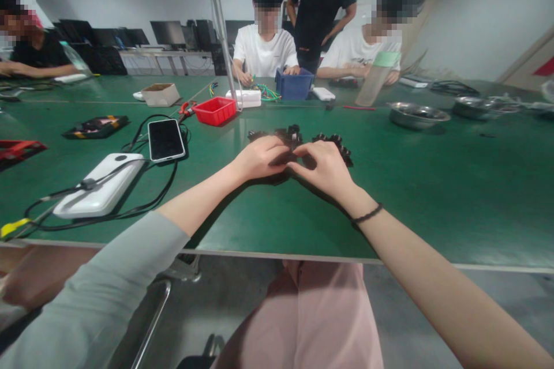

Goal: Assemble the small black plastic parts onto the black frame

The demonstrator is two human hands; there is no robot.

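My left hand (260,158) and my right hand (328,166) come together over the green table (411,202), their fingertips almost touching. The fingers of both are bent into a pinch around something small and dark, mostly hidden by them. Just behind my left hand lies a cluster of small black parts (295,131). More black pieces (335,139), knobby in outline, lie behind my right hand. Their exact kind is too small to tell.
To the left are a phone (166,140), a white power bank (101,185) and black cables. A red bin (215,110) and a metal pole stand farther back. At the right is a steel bowl (418,115). People work across the table by a blue bin (295,84).
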